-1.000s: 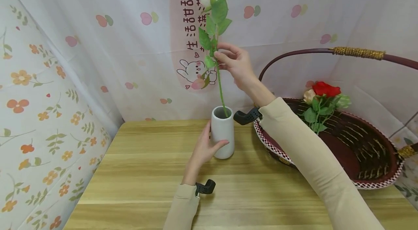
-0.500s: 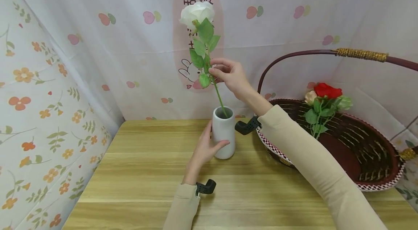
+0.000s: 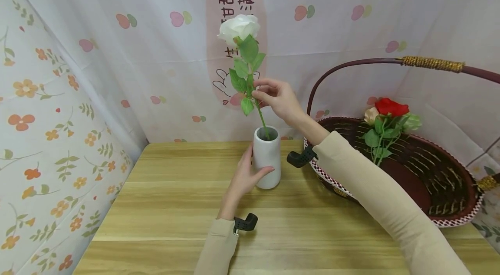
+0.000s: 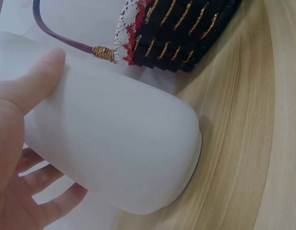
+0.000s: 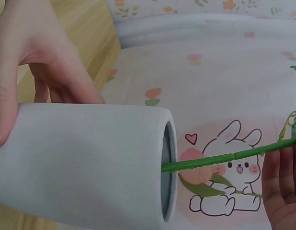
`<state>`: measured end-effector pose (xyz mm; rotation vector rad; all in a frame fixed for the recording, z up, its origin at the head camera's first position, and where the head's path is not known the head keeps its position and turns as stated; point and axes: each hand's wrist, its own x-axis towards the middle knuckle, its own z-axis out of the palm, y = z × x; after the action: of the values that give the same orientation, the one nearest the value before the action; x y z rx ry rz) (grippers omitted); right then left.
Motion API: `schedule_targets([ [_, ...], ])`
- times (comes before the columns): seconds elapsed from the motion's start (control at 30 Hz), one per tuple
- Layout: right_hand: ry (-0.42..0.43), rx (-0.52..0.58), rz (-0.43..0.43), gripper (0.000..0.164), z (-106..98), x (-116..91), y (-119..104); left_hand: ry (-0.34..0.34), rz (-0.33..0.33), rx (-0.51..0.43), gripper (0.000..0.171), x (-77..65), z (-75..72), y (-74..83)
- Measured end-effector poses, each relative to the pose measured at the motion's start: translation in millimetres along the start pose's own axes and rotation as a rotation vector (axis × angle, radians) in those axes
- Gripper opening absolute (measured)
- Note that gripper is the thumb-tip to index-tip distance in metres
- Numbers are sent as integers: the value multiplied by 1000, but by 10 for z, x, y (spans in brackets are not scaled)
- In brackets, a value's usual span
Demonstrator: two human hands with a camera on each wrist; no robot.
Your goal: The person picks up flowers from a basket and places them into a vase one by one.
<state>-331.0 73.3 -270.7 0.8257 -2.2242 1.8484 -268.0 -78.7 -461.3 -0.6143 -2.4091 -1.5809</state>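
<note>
A white rose (image 3: pixel 239 28) with green leaves stands with the lower end of its stem inside a white vase (image 3: pixel 269 158). My right hand (image 3: pixel 278 99) pinches the stem just below the leaves, above the vase mouth. In the right wrist view the green stem (image 5: pixel 224 158) runs through the vase's rim. My left hand (image 3: pixel 247 175) grips the vase from its left side, thumb across the front. The left wrist view shows the thumb and fingers around the vase (image 4: pixel 124 134), whose base is on the wooden table.
To the right stands a dark woven basket (image 3: pixel 449 153) with a tall arched handle (image 3: pixel 359 63). Inside it lie a red rose (image 3: pixel 392 107), a cream rose (image 3: pixel 371 116) and a pale green one (image 3: pixel 412 122). A patterned curtain (image 3: pixel 168 67) hangs behind the wooden table (image 3: pixel 175 205).
My right hand and the white rose have come down, the stem sinking deeper into the vase. The left hand and vase have stayed in place.
</note>
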Motion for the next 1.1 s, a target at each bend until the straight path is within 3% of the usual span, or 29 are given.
schedule_targets([
  [0.4,-31,9,7,29,10,-101,135,-10,31,-9,92,18,-6,-44],
  [1.1,-66,-36,39,25,24,-267,382,-9,26,1,92,20,-9,-36],
])
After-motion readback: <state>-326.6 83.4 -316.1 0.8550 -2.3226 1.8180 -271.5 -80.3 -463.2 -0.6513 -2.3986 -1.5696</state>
